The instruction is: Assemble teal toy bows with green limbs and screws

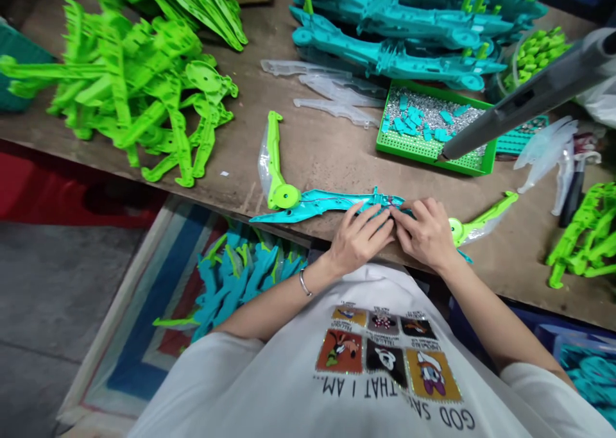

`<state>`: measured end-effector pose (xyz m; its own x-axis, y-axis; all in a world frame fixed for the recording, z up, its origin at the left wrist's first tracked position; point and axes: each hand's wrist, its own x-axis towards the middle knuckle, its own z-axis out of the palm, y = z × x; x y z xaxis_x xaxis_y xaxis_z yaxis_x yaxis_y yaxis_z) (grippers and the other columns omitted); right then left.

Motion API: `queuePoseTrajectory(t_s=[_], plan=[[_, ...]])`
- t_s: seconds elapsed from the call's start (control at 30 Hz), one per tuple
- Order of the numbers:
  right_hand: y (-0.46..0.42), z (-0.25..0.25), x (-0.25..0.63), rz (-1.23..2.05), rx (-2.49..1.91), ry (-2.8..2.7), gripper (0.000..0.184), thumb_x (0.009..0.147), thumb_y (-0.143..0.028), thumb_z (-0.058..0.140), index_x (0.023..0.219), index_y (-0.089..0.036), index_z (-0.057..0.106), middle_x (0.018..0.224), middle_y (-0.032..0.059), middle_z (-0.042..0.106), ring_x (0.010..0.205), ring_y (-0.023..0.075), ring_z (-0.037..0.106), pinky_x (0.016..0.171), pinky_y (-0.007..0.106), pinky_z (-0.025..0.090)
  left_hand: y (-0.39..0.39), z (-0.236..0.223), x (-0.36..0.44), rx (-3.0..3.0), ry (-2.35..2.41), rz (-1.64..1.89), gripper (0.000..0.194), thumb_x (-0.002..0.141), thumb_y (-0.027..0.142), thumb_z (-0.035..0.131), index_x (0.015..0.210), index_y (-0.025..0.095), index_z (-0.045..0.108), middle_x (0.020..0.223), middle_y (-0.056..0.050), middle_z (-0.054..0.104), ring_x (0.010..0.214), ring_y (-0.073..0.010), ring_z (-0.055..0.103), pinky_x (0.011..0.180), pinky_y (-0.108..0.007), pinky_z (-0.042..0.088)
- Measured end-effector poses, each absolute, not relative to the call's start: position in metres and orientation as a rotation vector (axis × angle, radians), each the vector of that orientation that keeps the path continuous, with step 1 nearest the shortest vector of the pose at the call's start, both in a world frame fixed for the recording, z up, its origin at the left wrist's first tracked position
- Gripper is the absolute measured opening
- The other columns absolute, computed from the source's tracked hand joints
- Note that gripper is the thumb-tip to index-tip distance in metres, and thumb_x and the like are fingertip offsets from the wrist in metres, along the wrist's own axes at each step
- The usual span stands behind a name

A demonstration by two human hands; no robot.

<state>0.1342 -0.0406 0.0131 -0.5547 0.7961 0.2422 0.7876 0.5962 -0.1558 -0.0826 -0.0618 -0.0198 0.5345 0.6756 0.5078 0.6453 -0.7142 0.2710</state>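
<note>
A toy bow (pixel 327 206) lies along the table's front edge, its teal half-shell facing up with the inside showing. Lime-green limbs with clear plastic strips stick out at both ends, the left limb (pixel 273 162) and the right limb (pixel 486 219). A thin wire runs inside the shell. My left hand (pixel 360 238) grips the shell near its middle, fingers bent over it. Close beside it, my right hand (pixel 426 231) pinches at small dark wires (pixel 392 202) in the shell's centre. The fingertips hide part of what they touch.
Behind stands a green tray (pixel 436 152) of screws and small teal pieces, with a grey tool (pixel 524 98) hanging over it. Green limb parts (pixel 125 85) pile up at left; teal shells (pixel 385 40) are stacked at the back. Clear strips (pixel 337 92) lie between.
</note>
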Motion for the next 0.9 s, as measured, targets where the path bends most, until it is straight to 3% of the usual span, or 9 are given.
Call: queuePoseTrajectory(t_s=[0.17,0.4,0.5,0.7,0.9], plan=[[-0.04,0.012,0.135,0.082,-1.318,-2.565,0.034,0.097,-0.024,0.06,0.129,-0.021,0.071,0.114,0.0117,0.068,0.098,0.0285,0.048,0.079,0.045,0.039,-0.071,-0.02,-0.113,2.568,1.328,1.05,0.028,0.095,0.025,0.069,0.124,0.024,0.071,0.109,-0.006,0.08,0.105,-0.024,0.071,0.103,-0.048,0.049],[-0.041,0.011,0.136,0.095,-1.322,-2.574,0.033,0.097,-0.022,0.058,0.129,-0.021,0.069,0.12,0.0117,0.068,0.1,0.0285,0.05,0.081,0.044,0.041,-0.055,-0.015,-0.142,2.634,1.332,0.732,0.046,0.099,0.026,0.062,0.145,0.019,0.06,0.14,-0.009,0.07,0.13,-0.0302,0.059,0.119,-0.054,0.036],[-0.041,0.01,0.136,0.09,-1.314,-2.573,0.033,0.098,-0.021,0.058,0.129,-0.02,0.069,0.12,0.0121,0.068,0.1,0.0281,0.051,0.081,0.044,0.042,-0.051,-0.01,-0.138,2.625,1.363,0.629,0.046,0.101,0.031,0.06,0.145,0.019,0.059,0.14,-0.009,0.07,0.129,-0.0313,0.058,0.12,-0.056,0.032],[-0.042,0.009,0.134,0.113,-1.342,-2.569,0.034,0.098,-0.023,0.057,0.13,-0.02,0.069,0.121,0.0128,0.067,0.1,0.0284,0.05,0.081,0.044,0.042,-0.048,0.003,-0.128,2.543,1.439,0.538,0.043,0.101,0.039,0.059,0.137,0.016,0.065,0.132,-0.015,0.07,0.122,-0.0335,0.059,0.112,-0.056,0.04],[-0.044,0.012,0.133,0.175,-1.404,-2.547,0.037,0.099,-0.021,0.054,0.132,-0.021,0.069,0.123,0.014,0.064,0.102,0.0287,0.05,0.086,0.045,0.045,-0.051,-0.001,-0.114,2.609,1.254,0.756,0.048,0.1,0.034,0.061,0.144,0.016,0.06,0.134,-0.016,0.069,0.122,-0.0309,0.06,0.111,-0.051,0.043]])
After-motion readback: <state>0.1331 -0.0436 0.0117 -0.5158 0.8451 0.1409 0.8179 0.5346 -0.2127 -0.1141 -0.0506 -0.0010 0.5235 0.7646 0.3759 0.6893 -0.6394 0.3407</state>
